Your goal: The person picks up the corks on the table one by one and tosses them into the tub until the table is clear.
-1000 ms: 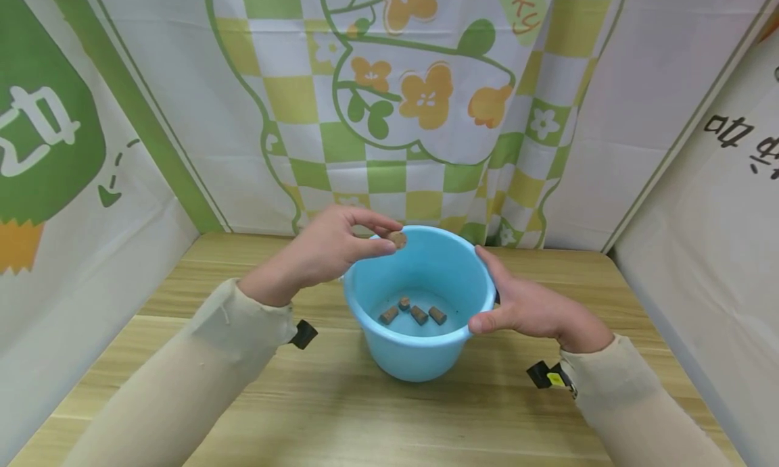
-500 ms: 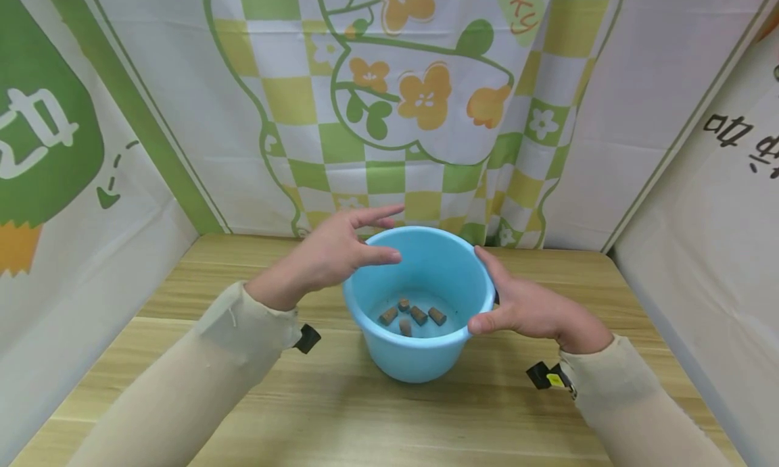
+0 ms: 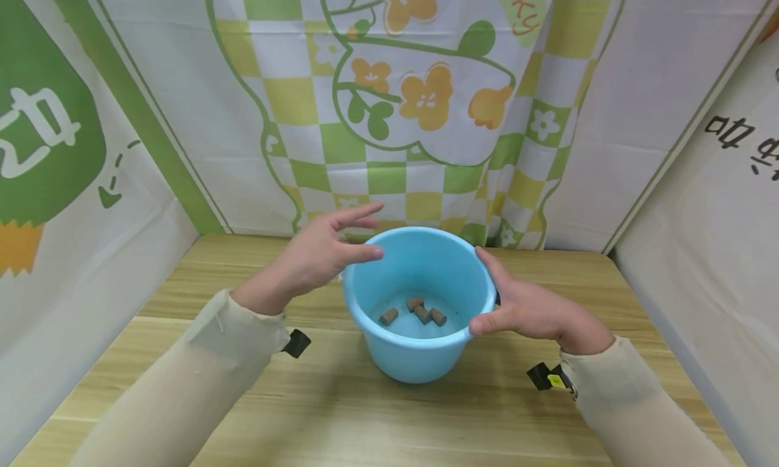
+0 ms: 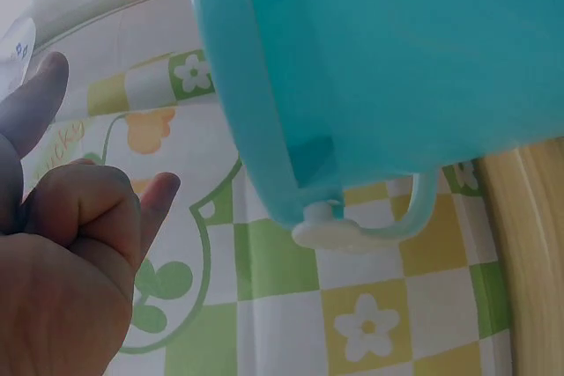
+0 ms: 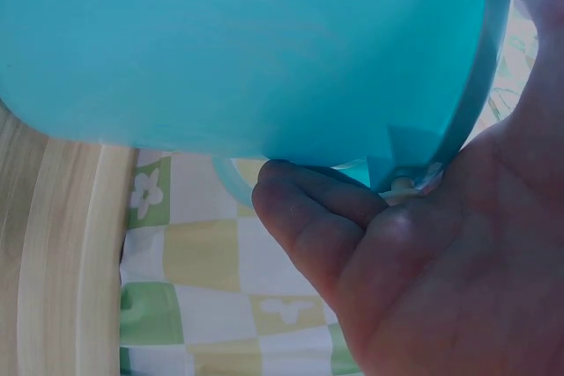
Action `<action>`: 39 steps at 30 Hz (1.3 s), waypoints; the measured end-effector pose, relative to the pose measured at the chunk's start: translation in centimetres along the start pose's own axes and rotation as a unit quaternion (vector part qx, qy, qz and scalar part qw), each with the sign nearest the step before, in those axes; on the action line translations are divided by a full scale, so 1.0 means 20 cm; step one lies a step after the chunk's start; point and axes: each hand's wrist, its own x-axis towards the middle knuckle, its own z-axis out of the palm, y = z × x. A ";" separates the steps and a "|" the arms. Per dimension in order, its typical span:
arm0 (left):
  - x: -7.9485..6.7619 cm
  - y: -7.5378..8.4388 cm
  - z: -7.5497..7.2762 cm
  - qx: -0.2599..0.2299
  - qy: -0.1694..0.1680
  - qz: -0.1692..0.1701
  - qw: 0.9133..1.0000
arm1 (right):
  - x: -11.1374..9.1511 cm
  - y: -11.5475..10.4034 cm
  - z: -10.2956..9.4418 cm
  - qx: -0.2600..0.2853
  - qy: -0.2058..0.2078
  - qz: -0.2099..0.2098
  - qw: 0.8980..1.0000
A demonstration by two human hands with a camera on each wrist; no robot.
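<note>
A light blue plastic bucket (image 3: pixel 420 359) stands upright on the table. Several small brown cork stoppers (image 3: pixel 389 316) lie on its bottom, most of them bunched near the middle. My left hand (image 3: pixel 313 254) hovers by the bucket's left rim, thumb and index finger spread, holding nothing. In the left wrist view that hand (image 4: pixel 75 253) is apart from the bucket wall. My right hand (image 3: pixel 529 305) grips the bucket's right rim, its thumb at the front. Its fingers (image 5: pixel 308 226) curl against the outer wall in the right wrist view.
The wooden table (image 3: pixel 292 413) extends around the bucket. Behind it hangs a green, yellow and white checked cloth (image 3: pixel 389 176). Printed white cloth walls (image 3: pixel 688 264) border both sides. A white handle mount (image 4: pixel 330 228) juts from the bucket's rim.
My left hand released a cork stopper, which fell into the bucket, and the stoppers there shifted. The hand then drew a little left. My right hand stayed on the rim.
</note>
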 end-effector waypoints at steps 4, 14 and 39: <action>-0.01 -0.05 -0.02 0.006 0.019 0.001 1.000 | 0.00 0.00 0.00 0.003 -0.001 0.000 1.000; -0.04 -0.20 -0.18 -0.065 0.061 -0.018 0.996 | 0.00 0.00 0.00 0.009 -0.002 0.002 1.000; -0.24 -0.71 -0.47 -0.204 0.127 -0.112 0.964 | 0.01 0.01 0.00 0.027 -0.009 -0.020 0.999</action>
